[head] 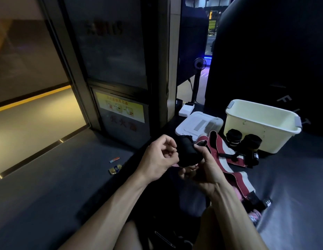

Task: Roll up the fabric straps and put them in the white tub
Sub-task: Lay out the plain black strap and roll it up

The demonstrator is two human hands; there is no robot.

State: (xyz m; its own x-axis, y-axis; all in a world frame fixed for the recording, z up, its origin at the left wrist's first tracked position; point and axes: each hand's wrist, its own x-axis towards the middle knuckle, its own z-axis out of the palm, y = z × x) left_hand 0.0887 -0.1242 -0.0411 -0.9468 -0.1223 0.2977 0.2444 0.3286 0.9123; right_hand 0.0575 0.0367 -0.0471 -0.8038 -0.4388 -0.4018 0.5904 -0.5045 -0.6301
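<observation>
Nearest the camera, both forearms reach forward over a dark grey mat (49, 186). The right hand (204, 170) wraps its fingers and thumb around a rolled black fabric strap (188, 152), holding it up above the mat. The left hand (160, 157) sits just beside the roll with fingers loosely curled; whether its fingertips pinch the strap's edge cannot be told. Under and beyond the right hand, a red-and-white strap (227, 163) lies unrolled across the mat. Left of the hands lie two small wrappers (115, 168). Farther out, two rolled black straps (242, 138) stand touching the front wall of the white tub (261, 120). A white lid (199, 124) lies left of the tub, and a small fan (199, 64) stands behind.
</observation>
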